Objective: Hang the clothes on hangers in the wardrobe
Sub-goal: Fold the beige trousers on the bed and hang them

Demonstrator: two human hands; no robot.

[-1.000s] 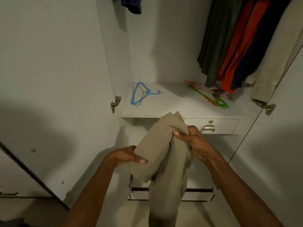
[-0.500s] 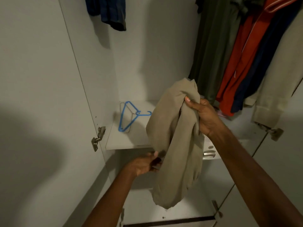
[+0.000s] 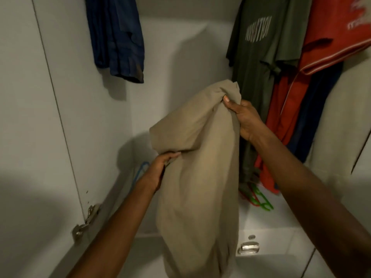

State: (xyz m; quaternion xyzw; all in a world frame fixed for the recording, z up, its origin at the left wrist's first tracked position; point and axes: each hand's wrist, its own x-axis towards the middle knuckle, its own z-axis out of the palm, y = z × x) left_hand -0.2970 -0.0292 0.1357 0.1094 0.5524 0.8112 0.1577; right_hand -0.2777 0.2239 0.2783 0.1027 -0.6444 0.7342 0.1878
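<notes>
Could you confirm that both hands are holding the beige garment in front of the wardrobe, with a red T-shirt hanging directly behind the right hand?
Not quite: the head view shows an olive-green T-shirt directly behind the right hand. The left hand also grips the beige garment.

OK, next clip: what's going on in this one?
A person stands at an open wardrobe holding a bunched beige garment in both hands: the right hand grips its top, the left hand holds its side lower down. It is not on a hanger yet. A blue hanger and green and red hangers lie on the shelf; other clothes already hang above.
</notes>
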